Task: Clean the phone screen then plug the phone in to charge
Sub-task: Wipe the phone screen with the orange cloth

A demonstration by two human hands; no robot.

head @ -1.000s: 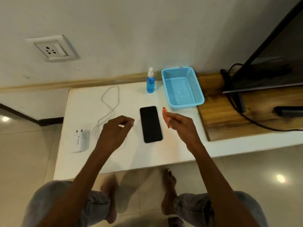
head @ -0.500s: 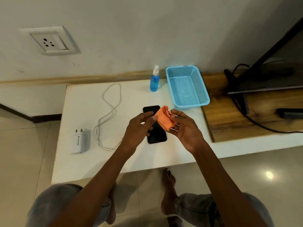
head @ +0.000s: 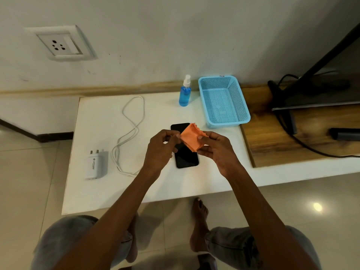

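A black phone lies flat, screen up, on the white table. Above it I hold a folded orange cloth between both hands. My left hand pinches the cloth's left edge and my right hand grips its right side. The hands and cloth hide the phone's middle. A white charging cable lies looped to the left of the phone. The white charger plug lies further left. A blue spray bottle stands at the table's back.
An empty blue mesh basket sits right of the bottle. A white wall socket is up on the left wall. A wooden board with a dark stand and black cables lies to the right. My bare feet are under the table's front edge.
My left hand left the cable's end and came over to the cloth. Both hands now hold the orange cloth above the phone, lifted slightly since half a second ago.
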